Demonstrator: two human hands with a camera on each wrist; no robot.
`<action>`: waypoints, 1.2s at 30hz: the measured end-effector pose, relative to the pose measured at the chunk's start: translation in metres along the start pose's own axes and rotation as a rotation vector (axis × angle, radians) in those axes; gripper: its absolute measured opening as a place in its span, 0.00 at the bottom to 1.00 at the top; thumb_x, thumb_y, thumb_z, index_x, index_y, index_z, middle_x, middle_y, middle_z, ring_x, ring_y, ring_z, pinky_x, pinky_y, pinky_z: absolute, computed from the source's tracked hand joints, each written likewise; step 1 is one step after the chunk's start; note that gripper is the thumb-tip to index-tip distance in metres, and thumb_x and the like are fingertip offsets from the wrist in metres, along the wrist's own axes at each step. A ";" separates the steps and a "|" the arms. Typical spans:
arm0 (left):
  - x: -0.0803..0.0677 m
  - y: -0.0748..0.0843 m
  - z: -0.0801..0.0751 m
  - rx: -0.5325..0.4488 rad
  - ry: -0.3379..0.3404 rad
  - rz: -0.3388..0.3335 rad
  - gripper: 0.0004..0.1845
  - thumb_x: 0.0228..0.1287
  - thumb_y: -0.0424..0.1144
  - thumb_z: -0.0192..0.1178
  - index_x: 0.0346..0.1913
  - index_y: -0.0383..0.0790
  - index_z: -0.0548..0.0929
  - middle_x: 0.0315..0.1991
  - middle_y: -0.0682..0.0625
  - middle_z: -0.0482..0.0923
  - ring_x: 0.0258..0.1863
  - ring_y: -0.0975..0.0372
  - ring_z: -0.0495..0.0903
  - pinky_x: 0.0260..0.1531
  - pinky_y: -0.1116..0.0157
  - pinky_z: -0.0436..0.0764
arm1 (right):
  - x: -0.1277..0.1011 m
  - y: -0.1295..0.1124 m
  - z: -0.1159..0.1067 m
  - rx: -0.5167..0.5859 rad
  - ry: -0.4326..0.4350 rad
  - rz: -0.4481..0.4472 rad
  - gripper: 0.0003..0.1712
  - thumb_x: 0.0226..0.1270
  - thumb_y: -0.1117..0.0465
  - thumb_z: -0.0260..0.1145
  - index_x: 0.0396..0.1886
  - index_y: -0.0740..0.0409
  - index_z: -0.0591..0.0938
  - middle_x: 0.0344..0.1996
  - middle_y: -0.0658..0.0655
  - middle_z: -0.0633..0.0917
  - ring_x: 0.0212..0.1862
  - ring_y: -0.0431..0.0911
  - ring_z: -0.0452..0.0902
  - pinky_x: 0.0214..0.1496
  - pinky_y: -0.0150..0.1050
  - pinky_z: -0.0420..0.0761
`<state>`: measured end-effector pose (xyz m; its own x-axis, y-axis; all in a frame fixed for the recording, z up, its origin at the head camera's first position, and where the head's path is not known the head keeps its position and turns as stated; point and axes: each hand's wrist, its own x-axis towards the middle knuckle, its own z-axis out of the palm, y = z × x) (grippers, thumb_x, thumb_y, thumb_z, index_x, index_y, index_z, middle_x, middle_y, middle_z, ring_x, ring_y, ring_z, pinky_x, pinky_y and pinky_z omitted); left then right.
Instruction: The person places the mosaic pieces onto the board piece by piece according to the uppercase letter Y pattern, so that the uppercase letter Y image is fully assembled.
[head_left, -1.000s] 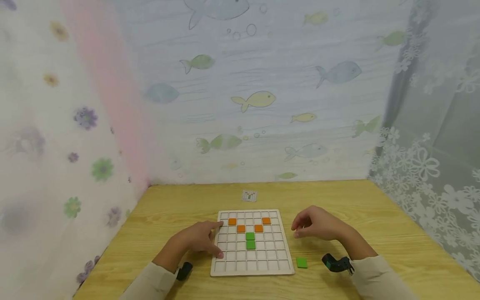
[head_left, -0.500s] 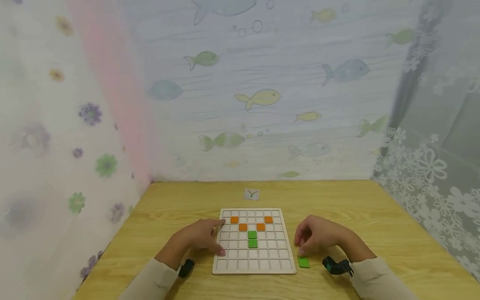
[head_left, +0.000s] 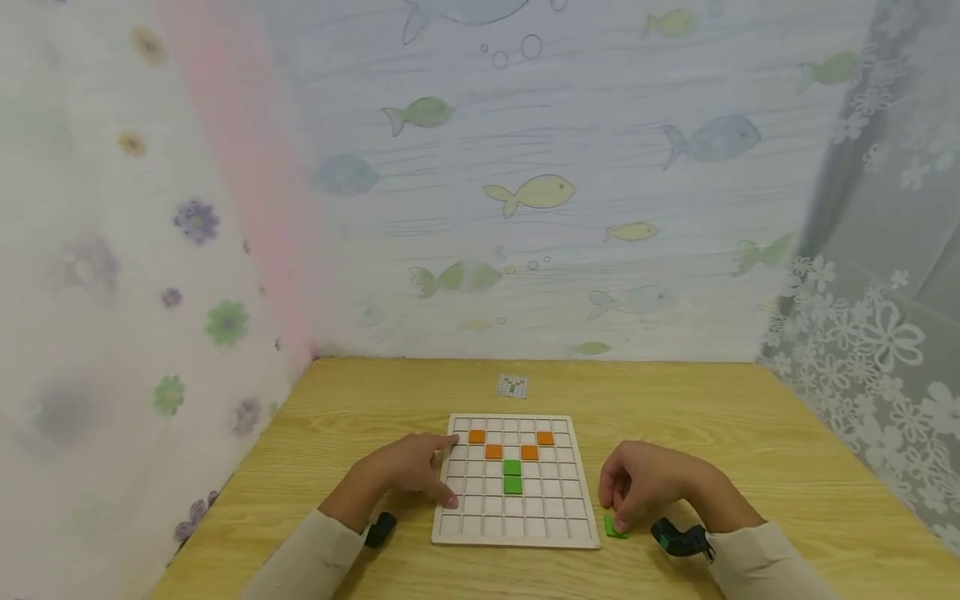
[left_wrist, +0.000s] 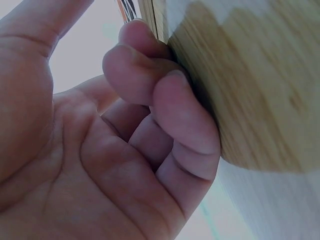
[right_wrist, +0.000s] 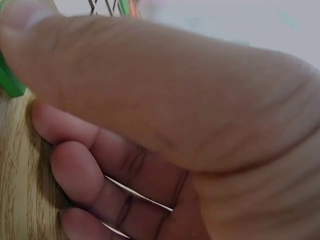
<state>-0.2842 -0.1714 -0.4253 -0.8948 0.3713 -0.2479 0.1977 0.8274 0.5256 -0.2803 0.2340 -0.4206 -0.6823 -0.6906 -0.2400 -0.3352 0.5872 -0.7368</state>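
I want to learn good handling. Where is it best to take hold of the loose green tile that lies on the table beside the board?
Probably by two opposite edges, coming from above. The green tile is thin and lies flat on the table, so only its rim offers a grip. The right hand already touches it there, clear of the board.

The right hand (right_wrist: 165, 125) fills the view, fingers curled over the wooden desk (right_wrist: 20, 175), thumb touching a green tile (right_wrist: 9, 82).
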 end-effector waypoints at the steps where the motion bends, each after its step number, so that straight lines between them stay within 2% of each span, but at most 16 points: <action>1: 0.000 -0.001 0.000 0.000 0.000 -0.007 0.57 0.45 0.56 0.84 0.79 0.46 0.68 0.67 0.48 0.77 0.62 0.54 0.75 0.67 0.45 0.73 | 0.000 -0.001 0.001 -0.006 0.000 -0.006 0.10 0.51 0.65 0.82 0.33 0.54 0.88 0.27 0.52 0.88 0.28 0.41 0.81 0.32 0.38 0.83; 7: -0.002 -0.005 -0.001 -0.011 0.003 -0.032 0.57 0.44 0.56 0.84 0.78 0.48 0.69 0.73 0.46 0.71 0.73 0.49 0.70 0.70 0.43 0.70 | 0.004 -0.004 0.004 -0.012 -0.004 -0.035 0.06 0.55 0.66 0.79 0.30 0.54 0.89 0.26 0.51 0.88 0.25 0.38 0.79 0.30 0.37 0.83; 16: -0.002 -0.009 0.000 0.002 0.002 -0.009 0.56 0.44 0.56 0.84 0.78 0.47 0.69 0.74 0.46 0.71 0.74 0.47 0.69 0.70 0.43 0.69 | 0.004 -0.006 0.005 -0.003 -0.010 -0.027 0.06 0.57 0.68 0.77 0.32 0.55 0.89 0.26 0.51 0.88 0.26 0.38 0.77 0.31 0.35 0.81; 19: 0.000 -0.008 0.000 0.007 0.001 -0.006 0.56 0.44 0.56 0.84 0.78 0.48 0.69 0.72 0.46 0.73 0.71 0.50 0.71 0.69 0.44 0.71 | 0.004 -0.006 0.003 -0.012 0.000 -0.032 0.07 0.58 0.69 0.76 0.34 0.54 0.89 0.27 0.51 0.87 0.26 0.37 0.76 0.31 0.34 0.80; 23: 0.002 -0.009 0.001 0.014 -0.004 -0.004 0.56 0.44 0.56 0.84 0.78 0.48 0.69 0.66 0.49 0.77 0.60 0.55 0.75 0.65 0.46 0.74 | 0.003 -0.007 0.001 -0.037 0.023 -0.010 0.05 0.59 0.66 0.76 0.34 0.53 0.89 0.28 0.50 0.87 0.27 0.39 0.77 0.32 0.35 0.80; 29: 0.004 -0.007 0.001 0.022 -0.004 -0.002 0.56 0.44 0.57 0.84 0.78 0.48 0.69 0.67 0.49 0.76 0.59 0.56 0.74 0.66 0.46 0.74 | 0.001 -0.013 0.002 -0.041 0.054 0.033 0.11 0.54 0.62 0.82 0.34 0.54 0.87 0.30 0.51 0.87 0.31 0.45 0.82 0.35 0.38 0.82; 36: 0.004 -0.002 -0.001 0.020 -0.012 0.000 0.56 0.45 0.55 0.84 0.78 0.46 0.69 0.58 0.51 0.79 0.50 0.57 0.73 0.59 0.49 0.75 | -0.002 -0.019 0.004 -0.119 0.096 0.068 0.12 0.51 0.64 0.84 0.32 0.53 0.87 0.29 0.50 0.85 0.32 0.45 0.81 0.35 0.39 0.81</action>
<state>-0.2883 -0.1720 -0.4268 -0.8900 0.3764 -0.2573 0.2061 0.8355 0.5093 -0.2700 0.2220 -0.4089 -0.7630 -0.6072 -0.2216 -0.3562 0.6811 -0.6397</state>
